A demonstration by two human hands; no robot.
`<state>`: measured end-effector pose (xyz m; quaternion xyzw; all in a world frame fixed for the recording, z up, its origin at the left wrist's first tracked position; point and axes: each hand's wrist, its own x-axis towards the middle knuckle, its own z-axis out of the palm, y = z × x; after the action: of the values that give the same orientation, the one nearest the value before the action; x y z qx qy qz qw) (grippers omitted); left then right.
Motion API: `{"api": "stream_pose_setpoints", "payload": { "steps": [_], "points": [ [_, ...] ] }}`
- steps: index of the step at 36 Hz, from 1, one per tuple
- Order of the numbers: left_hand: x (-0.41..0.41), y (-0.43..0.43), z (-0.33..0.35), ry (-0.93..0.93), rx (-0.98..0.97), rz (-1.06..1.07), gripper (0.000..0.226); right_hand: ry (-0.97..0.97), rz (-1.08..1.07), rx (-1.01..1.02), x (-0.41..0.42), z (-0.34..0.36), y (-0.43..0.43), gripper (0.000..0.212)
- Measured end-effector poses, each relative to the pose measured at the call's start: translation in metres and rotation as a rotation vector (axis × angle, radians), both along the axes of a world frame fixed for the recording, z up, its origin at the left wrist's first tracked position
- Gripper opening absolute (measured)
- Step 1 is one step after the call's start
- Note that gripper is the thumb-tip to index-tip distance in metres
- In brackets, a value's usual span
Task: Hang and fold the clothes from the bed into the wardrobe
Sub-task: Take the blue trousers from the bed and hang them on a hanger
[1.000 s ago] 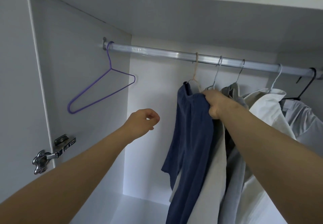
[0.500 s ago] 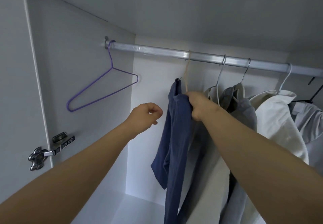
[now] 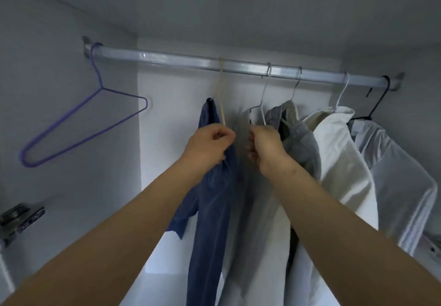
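The left hand [image 3: 210,145] gripped the blue garment [image 3: 210,210] (fingers curled tight) under the rail [image 3: 191,61]; the right hand [image 3: 265,148] pinched the beige garment [image 3: 257,234] beside it.

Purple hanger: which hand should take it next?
Probably left: the left hand, gripping the blue garment, is nearer the purple hanger; the right hand, gripping the beige garment, would cross over.

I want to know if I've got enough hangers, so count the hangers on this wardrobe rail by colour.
Purple wire hanger: 1
Thin beige hanger: 1
Silvery-white wire hangers: 3
Black wire hanger: 1
Total: 6
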<state>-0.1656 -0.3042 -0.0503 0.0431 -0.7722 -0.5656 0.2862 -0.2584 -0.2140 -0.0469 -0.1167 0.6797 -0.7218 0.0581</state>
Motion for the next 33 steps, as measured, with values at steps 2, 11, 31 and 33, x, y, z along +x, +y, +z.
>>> {"api": "stream_pose_setpoints", "payload": {
  "steps": [2, 11, 31, 33],
  "points": [
    [-0.006, 0.013, 0.007, 0.014, 0.022, -0.089, 0.017, 0.021, -0.049, -0.023, 0.006, 0.004, 0.015, 0.008],
    [-0.013, 0.092, 0.013, -0.009, 0.067, -0.42, 0.014, 0.104, -0.42, -0.081, 0.064, 0.01, 0.112, 0.014],
    [0.175, 0.423, -0.056, -0.27, -0.011, -1.385, 0.015, -0.101, -1.378, -0.172, 0.349, -0.069, 0.397, 0.009],
    [0.204, 0.455, -0.062, -0.298, -0.016, -1.455, 0.014, -0.116, -1.453, -0.194, 0.382, -0.08, 0.425, 0.009]
  ]
}}
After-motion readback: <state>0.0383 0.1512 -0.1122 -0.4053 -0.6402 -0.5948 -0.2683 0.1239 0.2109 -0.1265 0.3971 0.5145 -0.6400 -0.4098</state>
